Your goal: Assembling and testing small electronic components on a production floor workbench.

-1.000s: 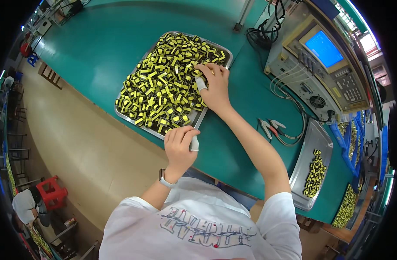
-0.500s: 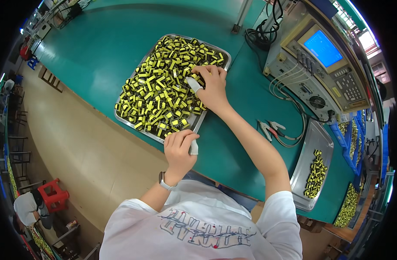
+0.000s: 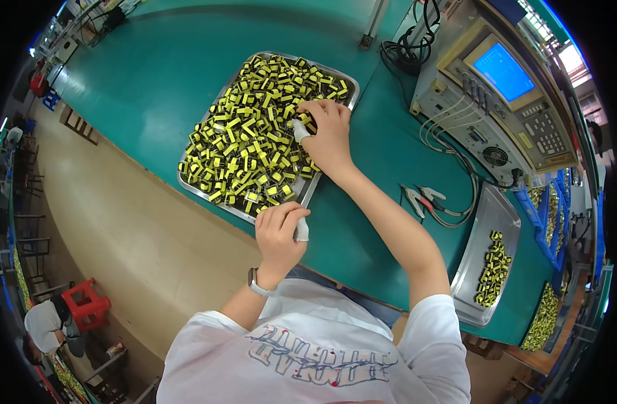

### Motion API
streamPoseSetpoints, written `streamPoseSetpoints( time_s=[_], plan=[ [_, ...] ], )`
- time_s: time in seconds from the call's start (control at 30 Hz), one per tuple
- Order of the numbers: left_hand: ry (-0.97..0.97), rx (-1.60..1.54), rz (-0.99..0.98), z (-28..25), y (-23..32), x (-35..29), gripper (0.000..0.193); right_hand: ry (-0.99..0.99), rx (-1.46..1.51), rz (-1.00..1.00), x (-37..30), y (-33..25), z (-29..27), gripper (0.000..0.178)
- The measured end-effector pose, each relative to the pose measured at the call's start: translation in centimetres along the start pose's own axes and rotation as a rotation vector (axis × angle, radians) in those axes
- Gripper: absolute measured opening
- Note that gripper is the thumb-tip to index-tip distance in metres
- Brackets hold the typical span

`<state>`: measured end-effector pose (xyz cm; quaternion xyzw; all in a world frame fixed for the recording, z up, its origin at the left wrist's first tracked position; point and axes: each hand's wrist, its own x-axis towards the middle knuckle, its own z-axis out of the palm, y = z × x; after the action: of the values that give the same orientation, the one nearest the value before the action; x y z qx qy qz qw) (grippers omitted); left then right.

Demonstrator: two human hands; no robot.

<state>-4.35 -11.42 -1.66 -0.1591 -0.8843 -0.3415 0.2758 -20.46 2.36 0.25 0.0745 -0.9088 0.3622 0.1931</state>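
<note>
Small yellow-and-black transformers [image 3: 244, 128] lie heaped in a metal tray [image 3: 185, 180] on the green table. My right hand [image 3: 327, 138] is over the right side of the heap. Its fingers and its thumb, wrapped in white, curl around a transformer there; the palm side is partly hidden. By the tray's near corner is my left hand [image 3: 279, 229], with its fingers bent and pressed toward the thumb, which also has a white wrap. Anything inside that grip is hidden from view.
To the right stands a test instrument [image 3: 503, 101] with a blue screen, and its clip leads [image 3: 421, 200] lie on the table. A second metal tray [image 3: 466, 283] holds a smaller group of transformers. Blue bins [image 3: 534, 219] are beyond it. A red stool [image 3: 86, 303] stands on the floor, left.
My right hand has shifted slightly, its thumb tip moving nearer the fingers. My left hand stays almost in the same place.
</note>
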Motion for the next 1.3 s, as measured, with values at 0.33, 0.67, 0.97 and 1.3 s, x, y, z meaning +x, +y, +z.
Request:
streamPoseSetpoints(
  time_s=[0.33,0.67,0.97,1.3],
  plan=[
    [-0.015,-0.021,-0.006,-0.2,-0.2,0.1,0.018,0.085,0.166,0.026,-3.3,0.0,-2.9,0.029],
    [-0.029,-0.018,-0.006,-0.2,-0.2,0.0,0.018,-0.127,0.085,-0.054,-8.4,3.8,-7.1,0.035],
    [-0.036,0.001,-0.01,-0.3,-0.1,0.0,0.019,-0.231,-0.24,-0.219,-5.9,0.1,-6.3,0.084],
    [-0.008,0.0,0.021,-0.1,-0.1,0.1,0.026,-0.391,-0.331,-0.101,-2.3,-1.1,-3.1,0.09]
  ],
)
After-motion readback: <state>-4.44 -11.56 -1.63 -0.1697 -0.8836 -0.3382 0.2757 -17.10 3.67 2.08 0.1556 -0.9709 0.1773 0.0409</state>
